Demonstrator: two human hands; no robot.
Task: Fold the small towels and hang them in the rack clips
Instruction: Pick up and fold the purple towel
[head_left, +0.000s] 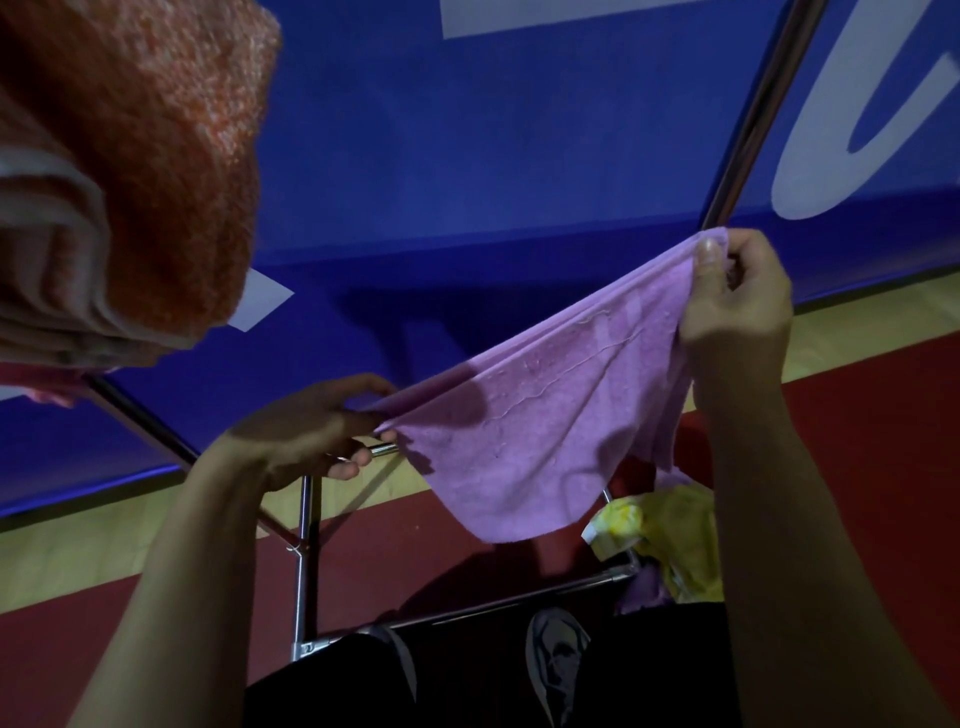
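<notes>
Behind everything in your view hangs a blue banner (467, 156) with white lettering, and below it runs a red floor (857, 415) edged by a pale yellow strip. Across that backdrop stands the metal rack (304, 545), its chrome bars crossing at angles. At upper left, close to your head, an orange towel (171, 156) is draped over other folded cloth on the rack. Between your hands you hold a purple towel (530, 431) stretched along its top edge, its lower part sagging in a curve in front of the rack. Your right hand (737, 306) is raised, thumb and fingers pinching the towel's upper right corner. Your left hand (311, 426) sits lower, fingers closed on the opposite corner, just beside a bar end. Lower right, a yellow cloth (670, 535) lies bunched on the rack.
</notes>
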